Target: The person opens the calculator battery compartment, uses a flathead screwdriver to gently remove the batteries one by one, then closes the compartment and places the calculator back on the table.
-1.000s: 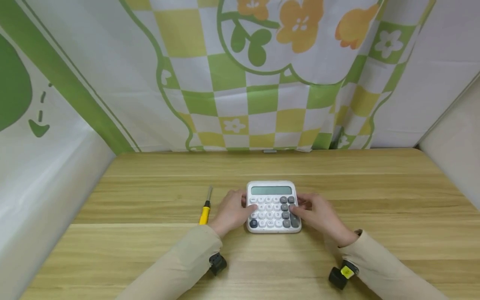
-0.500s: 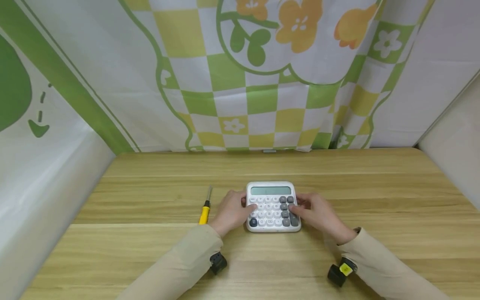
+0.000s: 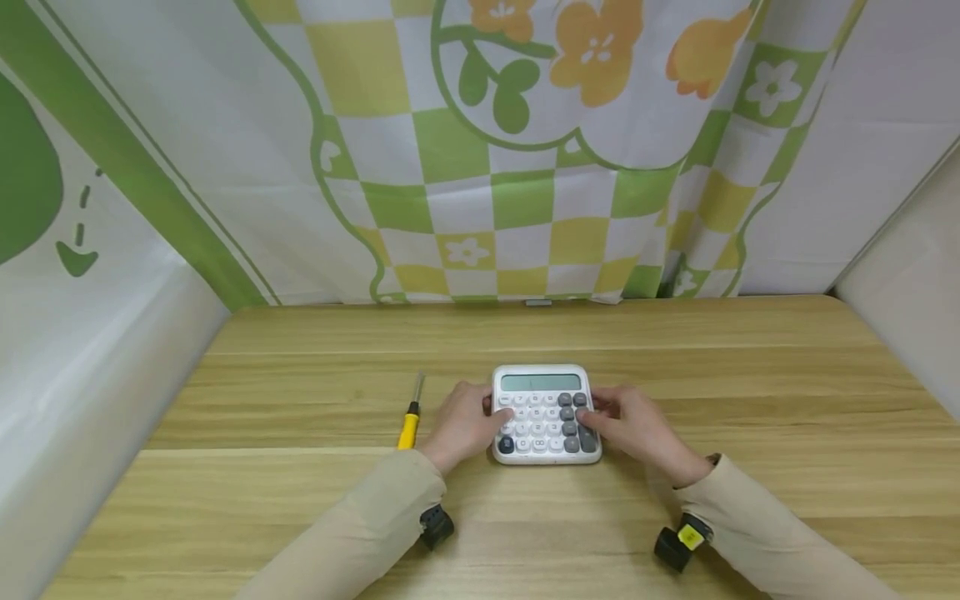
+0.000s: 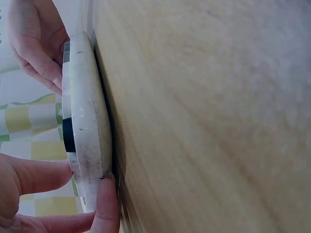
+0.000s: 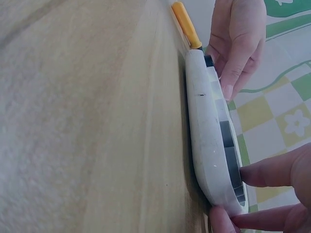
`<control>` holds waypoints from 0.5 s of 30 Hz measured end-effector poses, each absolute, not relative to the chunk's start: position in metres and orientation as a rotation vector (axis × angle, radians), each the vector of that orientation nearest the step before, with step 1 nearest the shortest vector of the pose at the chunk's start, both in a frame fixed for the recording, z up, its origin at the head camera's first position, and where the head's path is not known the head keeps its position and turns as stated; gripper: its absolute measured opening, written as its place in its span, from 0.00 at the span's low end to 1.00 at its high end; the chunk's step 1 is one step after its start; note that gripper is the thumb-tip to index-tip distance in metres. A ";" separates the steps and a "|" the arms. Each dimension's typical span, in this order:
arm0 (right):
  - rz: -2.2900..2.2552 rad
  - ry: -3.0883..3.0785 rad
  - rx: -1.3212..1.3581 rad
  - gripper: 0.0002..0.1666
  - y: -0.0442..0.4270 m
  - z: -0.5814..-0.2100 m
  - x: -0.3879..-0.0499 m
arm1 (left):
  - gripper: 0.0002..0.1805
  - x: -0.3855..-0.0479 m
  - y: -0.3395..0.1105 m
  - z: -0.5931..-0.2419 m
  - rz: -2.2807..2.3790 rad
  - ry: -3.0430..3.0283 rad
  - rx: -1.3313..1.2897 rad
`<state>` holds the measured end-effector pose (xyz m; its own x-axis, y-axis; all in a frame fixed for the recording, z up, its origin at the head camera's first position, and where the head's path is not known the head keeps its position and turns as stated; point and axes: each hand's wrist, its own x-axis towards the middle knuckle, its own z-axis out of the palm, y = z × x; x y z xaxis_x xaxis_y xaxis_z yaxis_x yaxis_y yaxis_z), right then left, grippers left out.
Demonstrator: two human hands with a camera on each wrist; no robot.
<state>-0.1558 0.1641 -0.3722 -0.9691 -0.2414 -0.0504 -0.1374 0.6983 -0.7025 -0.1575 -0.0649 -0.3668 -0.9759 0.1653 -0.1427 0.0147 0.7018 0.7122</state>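
A white calculator [image 3: 536, 457] with round white and grey keys lies face up between both hands, its display on the far side. My left hand [image 3: 465, 421] pinches its left edge, thumb on the keys at that side. At the opposite edge my right hand [image 3: 637, 429] pinches it too, the thumb over the grey keys. Both wrist views show fingertips tucked at the calculator's lower edge, with a narrow dark shadow between its casing [image 4: 90, 116] and the wood. Whether its whole underside is off the table cannot be told.
A screwdriver [image 3: 409, 425] with a yellow handle lies left of the left hand, blade pointing away. The wooden table [image 3: 712, 358] ends at a checkered curtain [image 3: 525, 200] behind. A small grey piece [image 3: 538, 302] sits at the curtain's foot.
The calculator's far edge has come very slightly nearer, as if its tilt shifted a little. Both hands keep the same grip, and the screwdriver has not moved.
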 end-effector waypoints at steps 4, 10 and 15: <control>-1.126 2.754 -0.321 0.28 0.164 -0.372 -0.157 | 0.08 -0.158 -0.065 -0.368 1.153 2.704 0.177; -1.110 2.754 -0.309 0.29 0.164 -0.371 -0.156 | 0.10 -0.157 -0.067 -0.368 1.200 2.657 0.208; -1.106 2.797 -0.330 0.29 0.162 -0.369 -0.153 | 0.19 -0.152 -0.068 -0.365 1.185 2.668 0.201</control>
